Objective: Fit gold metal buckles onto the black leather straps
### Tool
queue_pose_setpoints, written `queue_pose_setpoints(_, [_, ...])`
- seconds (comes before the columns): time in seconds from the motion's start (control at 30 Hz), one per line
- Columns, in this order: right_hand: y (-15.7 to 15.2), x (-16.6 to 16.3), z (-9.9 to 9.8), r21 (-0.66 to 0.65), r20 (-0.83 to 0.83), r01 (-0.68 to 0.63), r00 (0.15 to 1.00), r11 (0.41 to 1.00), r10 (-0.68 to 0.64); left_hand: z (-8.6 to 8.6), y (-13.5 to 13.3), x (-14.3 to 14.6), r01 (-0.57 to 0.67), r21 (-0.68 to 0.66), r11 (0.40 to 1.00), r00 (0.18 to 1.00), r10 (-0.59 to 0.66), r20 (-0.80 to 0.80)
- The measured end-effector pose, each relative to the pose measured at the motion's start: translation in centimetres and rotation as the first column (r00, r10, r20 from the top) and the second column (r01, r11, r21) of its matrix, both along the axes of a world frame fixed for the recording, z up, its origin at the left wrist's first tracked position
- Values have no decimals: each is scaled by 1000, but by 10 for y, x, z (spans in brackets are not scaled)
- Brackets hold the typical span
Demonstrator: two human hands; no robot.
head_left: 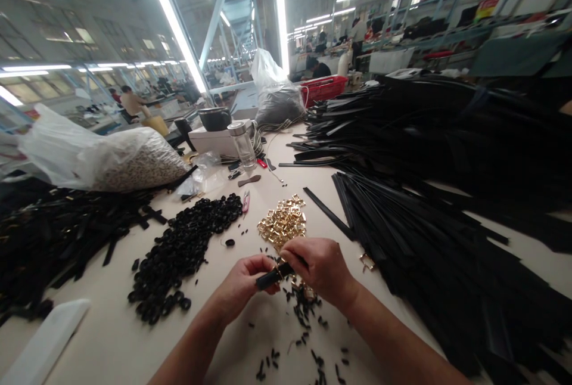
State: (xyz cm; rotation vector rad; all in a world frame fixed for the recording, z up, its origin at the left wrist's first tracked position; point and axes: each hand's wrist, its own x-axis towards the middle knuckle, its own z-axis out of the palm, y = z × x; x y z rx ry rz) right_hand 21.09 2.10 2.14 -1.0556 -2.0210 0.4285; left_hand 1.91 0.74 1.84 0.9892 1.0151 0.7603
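A short black strap (268, 278) with a bit of gold metal on it is held between my two hands, above the middle of the table. My left hand (243, 283) pinches it from the left, thumb and fingers closed around it. From the right, my right hand (319, 266) grips the strap's other end, its fingers curled so that part of the strap is hidden. Just beyond them lies a pile of gold buckles (282, 220). Small black pieces (306, 307) are scattered below and beside my hands.
Left of my hands is a heap of black rings (187, 248), near pink thread snips (246, 201). Long black straps (402, 236) cover the right side. A glass bottle (242, 145), a filled plastic bag (134, 161) and a red basket (324, 90) stand farther back. People sit in the distance.
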Motion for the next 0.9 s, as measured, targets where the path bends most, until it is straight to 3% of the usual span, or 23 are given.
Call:
queue_pose_setpoints(0.1, [1,0,0,135,-7,60,998,989,-59,-4,1,-1,-42,0,999,999,42,1])
queue_pose_setpoints(0.2, [2,0,1,157,-85,93,993,983,-80,-10,3,-1,-203,-23,979,974,204,103])
queue_pose_setpoints(0.33, [-2,-6,-3,-29,-75,-13,997,1000,10,-16,6,1,-338,12,941,919,327,220])
queue_pose_setpoints(0.53, [-5,-20,-12,-202,-339,-166,937,965,90,-12,0,9,-249,172,953,968,241,64])
queue_pose_setpoints(0.63, [-2,-19,-15,-330,-478,-248,876,911,65,-7,-1,13,-219,180,959,976,214,48])
queue_pose_setpoints(0.8, [5,-19,-25,-519,-615,-433,788,737,30,-5,1,14,-256,174,951,966,243,88])
queue_pose_setpoints(0.9, [5,-21,-31,-555,-655,-452,755,698,-32,-7,1,14,-234,161,959,972,224,77])
